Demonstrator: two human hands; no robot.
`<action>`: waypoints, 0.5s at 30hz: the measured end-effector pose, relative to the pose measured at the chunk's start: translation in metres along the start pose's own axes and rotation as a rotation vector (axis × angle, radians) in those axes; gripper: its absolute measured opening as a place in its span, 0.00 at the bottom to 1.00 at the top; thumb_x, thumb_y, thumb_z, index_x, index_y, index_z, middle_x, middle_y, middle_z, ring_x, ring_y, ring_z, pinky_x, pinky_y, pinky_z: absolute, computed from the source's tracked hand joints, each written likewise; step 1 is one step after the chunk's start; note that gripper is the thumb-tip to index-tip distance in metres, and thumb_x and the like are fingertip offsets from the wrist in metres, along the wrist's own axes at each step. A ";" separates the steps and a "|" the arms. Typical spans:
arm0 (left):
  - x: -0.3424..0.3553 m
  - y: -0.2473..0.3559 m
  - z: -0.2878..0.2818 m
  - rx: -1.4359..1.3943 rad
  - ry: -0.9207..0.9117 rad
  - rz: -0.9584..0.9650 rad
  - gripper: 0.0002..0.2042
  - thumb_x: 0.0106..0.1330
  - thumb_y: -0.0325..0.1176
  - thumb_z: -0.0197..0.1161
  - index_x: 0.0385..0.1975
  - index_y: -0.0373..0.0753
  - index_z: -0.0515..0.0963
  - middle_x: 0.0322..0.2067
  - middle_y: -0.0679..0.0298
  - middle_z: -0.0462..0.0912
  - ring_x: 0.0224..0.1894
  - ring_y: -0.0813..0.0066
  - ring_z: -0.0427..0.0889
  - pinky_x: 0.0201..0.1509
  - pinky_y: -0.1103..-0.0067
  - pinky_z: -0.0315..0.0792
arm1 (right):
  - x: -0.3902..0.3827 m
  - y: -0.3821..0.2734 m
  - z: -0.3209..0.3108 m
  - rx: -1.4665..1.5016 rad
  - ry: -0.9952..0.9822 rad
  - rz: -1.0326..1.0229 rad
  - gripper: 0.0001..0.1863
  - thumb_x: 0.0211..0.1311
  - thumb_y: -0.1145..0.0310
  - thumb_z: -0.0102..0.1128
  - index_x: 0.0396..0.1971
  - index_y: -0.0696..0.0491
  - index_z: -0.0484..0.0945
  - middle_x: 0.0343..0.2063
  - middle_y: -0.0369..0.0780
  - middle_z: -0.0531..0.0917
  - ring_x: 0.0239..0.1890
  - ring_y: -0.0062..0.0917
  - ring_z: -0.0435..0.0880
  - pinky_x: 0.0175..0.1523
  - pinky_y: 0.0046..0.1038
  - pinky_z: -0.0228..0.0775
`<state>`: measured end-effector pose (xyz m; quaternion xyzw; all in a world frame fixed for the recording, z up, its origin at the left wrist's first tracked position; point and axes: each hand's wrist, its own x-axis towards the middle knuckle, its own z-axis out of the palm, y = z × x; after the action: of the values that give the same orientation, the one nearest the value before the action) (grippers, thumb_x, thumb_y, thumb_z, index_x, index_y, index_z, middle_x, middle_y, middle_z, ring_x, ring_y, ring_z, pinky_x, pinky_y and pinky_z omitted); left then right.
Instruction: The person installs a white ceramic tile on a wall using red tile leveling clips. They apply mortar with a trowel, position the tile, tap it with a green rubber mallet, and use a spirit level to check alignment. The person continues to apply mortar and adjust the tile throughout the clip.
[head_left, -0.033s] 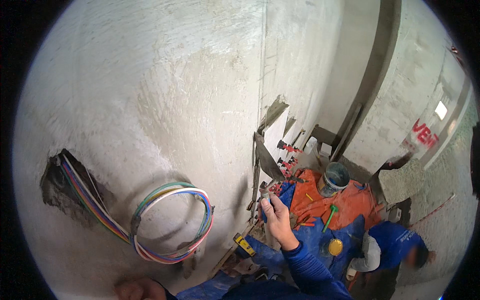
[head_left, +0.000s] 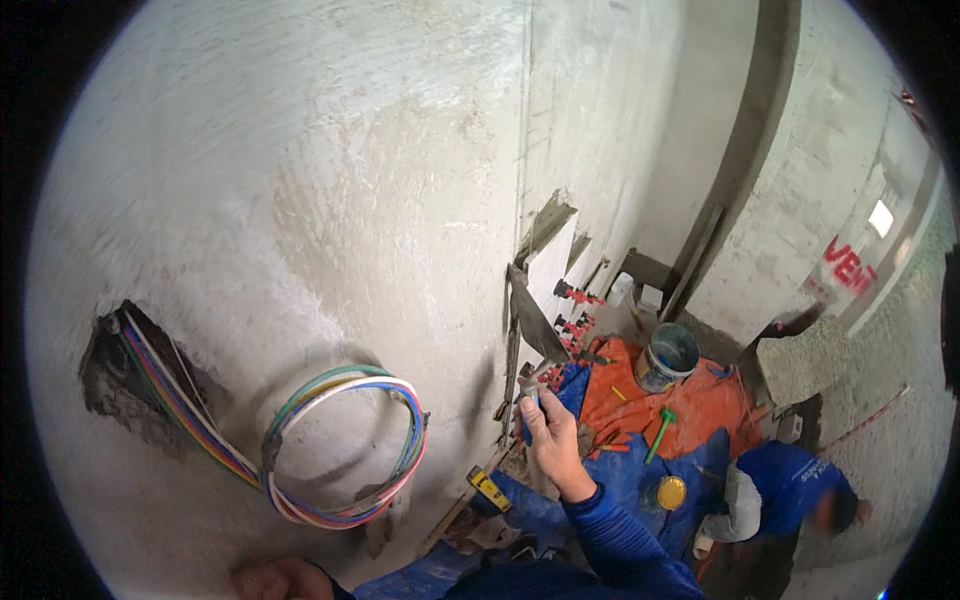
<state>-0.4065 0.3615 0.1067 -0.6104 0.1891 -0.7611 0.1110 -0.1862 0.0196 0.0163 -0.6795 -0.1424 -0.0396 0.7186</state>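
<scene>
My right hand [head_left: 557, 447] grips the handle of a trowel [head_left: 536, 318]. The grey blade points up along the near edge of white tiles [head_left: 546, 272] on the wall, and I cannot tell whether it touches them. Red and black tile-levelling clips [head_left: 576, 293] stick out from the tiles. Low at the left, my left hand [head_left: 278, 580] is dim and partly cut off next to the wall; its fingers are not clear. Above it hangs a coil of coloured cables [head_left: 412, 430] that comes out of a rough hole [head_left: 105, 370] in the wall.
A bucket [head_left: 667, 358] stands on an orange sheet [head_left: 622, 393], near a green-headed mallet [head_left: 660, 436]. A yellow spirit level [head_left: 489, 490] is by the wall's foot. On the blue sheet sits a round yellow-topped tin [head_left: 671, 493]. A co-worker in blue [head_left: 785, 490] bends at right.
</scene>
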 end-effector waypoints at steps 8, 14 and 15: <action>0.027 0.019 0.043 -0.046 0.287 -0.160 0.20 0.74 0.41 0.52 0.16 0.41 0.72 0.14 0.60 0.72 0.16 0.67 0.70 0.27 0.68 0.69 | 0.000 -0.008 0.015 -0.082 0.118 0.009 0.20 0.82 0.58 0.54 0.51 0.64 0.79 0.26 0.35 0.79 0.26 0.17 0.78 0.31 0.24 0.72; 0.029 0.018 0.048 0.039 0.349 -0.147 0.21 0.74 0.41 0.53 0.14 0.42 0.71 0.14 0.61 0.71 0.13 0.69 0.67 0.20 0.71 0.63 | -0.011 -0.011 0.019 -0.125 0.180 0.000 0.19 0.82 0.61 0.54 0.53 0.64 0.78 0.31 0.34 0.80 0.31 0.15 0.78 0.36 0.22 0.74; 0.029 0.018 0.049 0.042 0.352 -0.148 0.21 0.74 0.41 0.53 0.14 0.42 0.71 0.14 0.61 0.71 0.13 0.69 0.67 0.20 0.71 0.63 | -0.013 -0.011 0.019 -0.160 0.193 -0.009 0.19 0.82 0.61 0.54 0.54 0.64 0.78 0.31 0.35 0.80 0.30 0.15 0.78 0.36 0.22 0.74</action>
<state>-0.3669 0.3262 0.1335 -0.4774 0.1445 -0.8661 0.0327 -0.2037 0.0360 0.0239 -0.7269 -0.0719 -0.1192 0.6725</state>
